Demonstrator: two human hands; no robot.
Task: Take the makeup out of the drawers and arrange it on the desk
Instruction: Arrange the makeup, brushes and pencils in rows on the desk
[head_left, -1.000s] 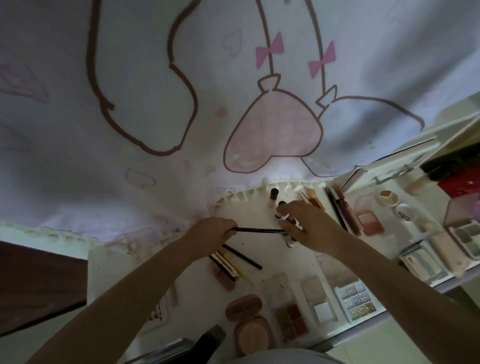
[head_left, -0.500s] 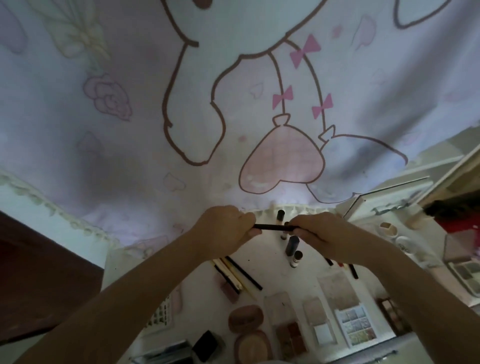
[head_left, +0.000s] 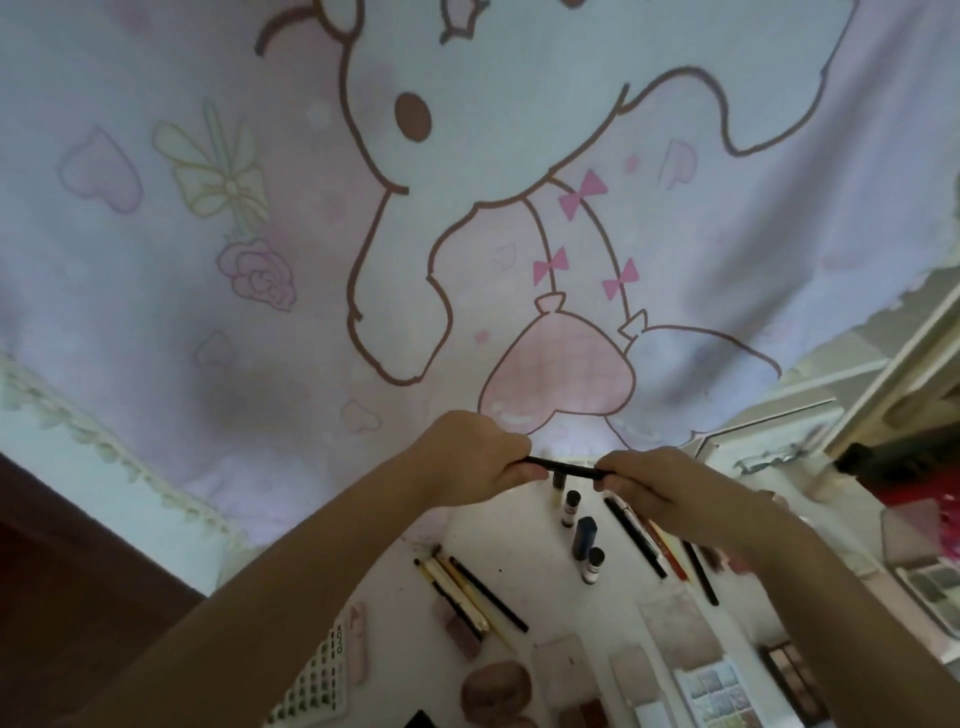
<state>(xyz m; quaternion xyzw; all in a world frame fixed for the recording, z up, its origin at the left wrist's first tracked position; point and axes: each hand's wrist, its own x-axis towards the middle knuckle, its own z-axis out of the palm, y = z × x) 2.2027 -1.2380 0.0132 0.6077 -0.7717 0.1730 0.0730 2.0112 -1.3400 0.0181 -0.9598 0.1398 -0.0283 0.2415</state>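
One black makeup pencil (head_left: 563, 468) was held level at frame centre above the worktop (head_left: 524, 566), left hand (head_left: 470, 457) and right hand (head_left: 660, 480) each pinching an end. Three small bottles (head_left: 570, 508) stood below it. A card (head_left: 337, 640) at lower left read "XOYO".

1. We see two forearms, bare up to the frame's lower edge, entering from seven and five o'clock.
2. Our left hand (head_left: 470, 457) and right hand (head_left: 657, 480) wear no rings, gloves or wristbands.
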